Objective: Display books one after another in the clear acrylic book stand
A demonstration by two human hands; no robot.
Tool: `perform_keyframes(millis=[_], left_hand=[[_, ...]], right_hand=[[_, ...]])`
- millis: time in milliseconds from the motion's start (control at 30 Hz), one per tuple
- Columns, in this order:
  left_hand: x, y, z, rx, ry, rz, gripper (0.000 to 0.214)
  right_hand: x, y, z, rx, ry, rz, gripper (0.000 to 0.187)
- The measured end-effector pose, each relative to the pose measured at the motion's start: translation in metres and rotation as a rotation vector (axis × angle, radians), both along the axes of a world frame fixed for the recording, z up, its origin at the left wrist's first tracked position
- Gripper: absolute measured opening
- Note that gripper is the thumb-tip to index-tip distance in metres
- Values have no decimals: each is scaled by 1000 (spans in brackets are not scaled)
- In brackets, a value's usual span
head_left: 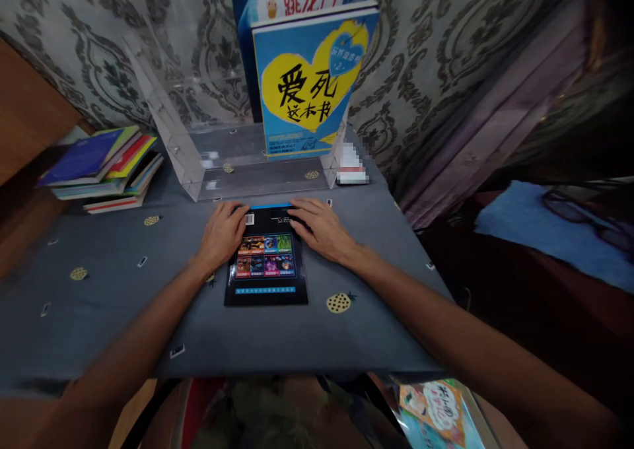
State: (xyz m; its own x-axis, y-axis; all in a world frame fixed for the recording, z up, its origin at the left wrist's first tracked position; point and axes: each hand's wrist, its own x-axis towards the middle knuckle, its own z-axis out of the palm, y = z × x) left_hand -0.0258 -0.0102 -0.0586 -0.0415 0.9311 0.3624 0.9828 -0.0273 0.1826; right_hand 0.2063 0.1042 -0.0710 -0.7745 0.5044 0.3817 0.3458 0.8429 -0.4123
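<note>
A book with a black back cover [266, 257] lies flat on the table, its rows of small coloured pictures facing up. My left hand [224, 231] rests over its far left corner, fingers stretched forward beside the barcode. At the far right corner, my right hand [319, 228] lies with its fingers extended and apart, their tips on the cover. Both hands touch the book near its far edge. Just beyond them stands a clear acrylic rack [198, 178], holding an upright blue book with a yellow heart [307, 86]. Behind that is a taller blue book [242, 39].
A stack of books [106, 165] sits at the table's back left. The grey tablecloth [123, 304] has pineapple prints. A small blurred white item [351, 165] lies right of the rack. Glasses [589, 218] rest on blue cloth [525, 224] at right. Another book [438, 413] shows below the front edge.
</note>
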Motion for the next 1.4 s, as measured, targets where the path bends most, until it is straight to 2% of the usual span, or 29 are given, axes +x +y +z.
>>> perform_keyframes(millis=[167,600,733,933,1133,1267,1400], left_hand=[[0,0,1,-23,8,4,33],[-2,-1,1,-16,81,-27,34],[-6,-1,1,-17,36,-59,32],[-14,-3,3,-68,-20,-135,47],[-17,-4,1,-67,-73,-155,51],[-17,-3,0,-48,-85,-158,45],[-19,-3,-1,-35,-99,-178,41]], right_hand=[[1,-2,4,30,-32,54,30],[1,-4,4,52,-78,56,30],[1,-5,5,67,-93,65,31],[1,-10,8,102,-113,22,31],[-1,-19,11,185,-155,59,42],[-1,-23,12,179,-195,107,52],[-2,-25,12,168,-217,113,53]])
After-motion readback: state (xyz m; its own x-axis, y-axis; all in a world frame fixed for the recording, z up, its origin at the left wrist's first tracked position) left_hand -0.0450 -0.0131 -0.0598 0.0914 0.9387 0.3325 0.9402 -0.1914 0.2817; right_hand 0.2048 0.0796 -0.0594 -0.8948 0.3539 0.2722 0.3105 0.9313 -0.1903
